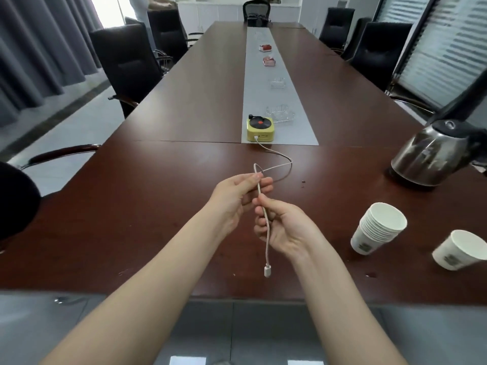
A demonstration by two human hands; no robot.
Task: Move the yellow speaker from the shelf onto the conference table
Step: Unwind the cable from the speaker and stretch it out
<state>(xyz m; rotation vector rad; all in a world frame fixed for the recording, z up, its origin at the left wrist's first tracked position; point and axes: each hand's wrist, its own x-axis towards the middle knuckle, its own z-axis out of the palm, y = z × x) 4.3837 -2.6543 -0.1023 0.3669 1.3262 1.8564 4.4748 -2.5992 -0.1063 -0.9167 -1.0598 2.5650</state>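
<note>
The yellow speaker, shaped like a small record player with a black disc and red centre, stands on the grey centre strip of the dark wooden conference table. A white cable is plugged into its near side and loops toward me. My left hand pinches the cable near the loop. My right hand grips the cable lower down, and the plug end dangles below it. Both hands are above the table's near part, well short of the speaker.
A steel kettle stands at the right. Two stacks of white paper cups are near the right front. Glass ashtrays and red-white boxes line the centre strip. Black chairs stand along both sides.
</note>
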